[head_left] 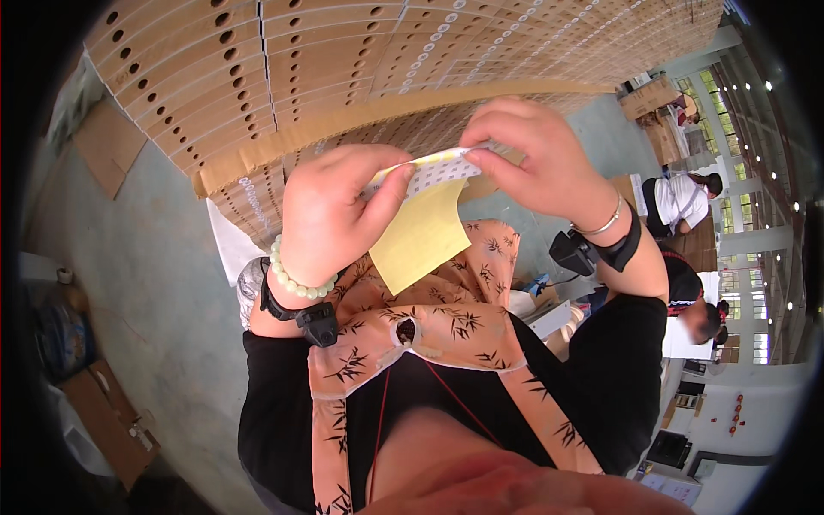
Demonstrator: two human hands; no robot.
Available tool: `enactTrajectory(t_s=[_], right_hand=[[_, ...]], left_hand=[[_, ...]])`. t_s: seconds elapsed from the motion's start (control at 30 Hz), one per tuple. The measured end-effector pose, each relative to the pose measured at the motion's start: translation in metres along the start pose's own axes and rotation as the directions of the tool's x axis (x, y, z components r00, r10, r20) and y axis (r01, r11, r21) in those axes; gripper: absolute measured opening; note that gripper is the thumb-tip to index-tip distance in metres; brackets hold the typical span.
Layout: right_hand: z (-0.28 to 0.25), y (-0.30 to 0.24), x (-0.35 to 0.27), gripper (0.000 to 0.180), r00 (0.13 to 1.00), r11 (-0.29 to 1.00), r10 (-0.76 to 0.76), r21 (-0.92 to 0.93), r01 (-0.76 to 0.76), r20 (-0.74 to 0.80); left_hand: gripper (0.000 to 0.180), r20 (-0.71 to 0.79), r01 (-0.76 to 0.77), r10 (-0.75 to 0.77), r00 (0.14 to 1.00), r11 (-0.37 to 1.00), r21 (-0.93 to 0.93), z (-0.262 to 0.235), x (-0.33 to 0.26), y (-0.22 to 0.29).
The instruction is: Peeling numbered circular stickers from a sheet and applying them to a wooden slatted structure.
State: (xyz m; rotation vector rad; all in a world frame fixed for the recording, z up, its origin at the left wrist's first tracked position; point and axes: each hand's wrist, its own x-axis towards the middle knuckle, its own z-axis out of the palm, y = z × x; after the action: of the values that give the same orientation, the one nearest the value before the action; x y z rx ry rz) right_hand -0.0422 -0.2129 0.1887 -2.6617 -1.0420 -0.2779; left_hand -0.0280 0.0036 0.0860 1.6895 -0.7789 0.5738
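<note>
A sheet of small labels (422,238) with yellow backing paper is stretched between my two hands in front of my chest. Its upper edge is folded over, showing a white face with rows of little grey marks. My left hand (342,202) pinches the left end of that edge between thumb and fingers. At the other end, thumb and index finger of my right hand (530,157) grip the same edge. The sheet's lower part hangs loose and curls slightly above my orange apron (463,330) with its black bamboo-leaf print.
Beyond my hands rises a large stack of brown cardboard boxes (335,64) with round holes. A flat cardboard piece (109,146) lies on the grey floor to the left, an opened carton (107,421) nearer. Two people work at the right, one in a white shirt (682,204).
</note>
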Motion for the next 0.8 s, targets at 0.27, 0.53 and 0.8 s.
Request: enactTrajectory(t_s=[0.27, 0.53, 0.8], right_hand=[[0.0033, -0.0033, -0.0032, 0.005, 0.999, 0.996, -0.035, -0.081, 0.036, 0.006], [0.0067, -0.0050, -0.0071, 0.007, 0.992, 0.973, -0.116, -0.204, 0.105, -0.045], [0.0036, -0.0095, -0.0054, 0.016, 0.967, 0.926, -0.240, -0.319, 0.203, -0.081]], left_hand=[[0.008, 0.045, -0.039, 0.037, 0.998, 0.999, 0.029, -0.0002, 0.0002, -0.0010], [0.007, 0.063, -0.013, 0.013, 0.998, 1.000, -0.008, 0.0001, 0.0013, -0.0018], [0.010, 0.106, 0.232, -0.213, 0.971, 0.945, -0.229, 0.0030, 0.0006, -0.0054]])
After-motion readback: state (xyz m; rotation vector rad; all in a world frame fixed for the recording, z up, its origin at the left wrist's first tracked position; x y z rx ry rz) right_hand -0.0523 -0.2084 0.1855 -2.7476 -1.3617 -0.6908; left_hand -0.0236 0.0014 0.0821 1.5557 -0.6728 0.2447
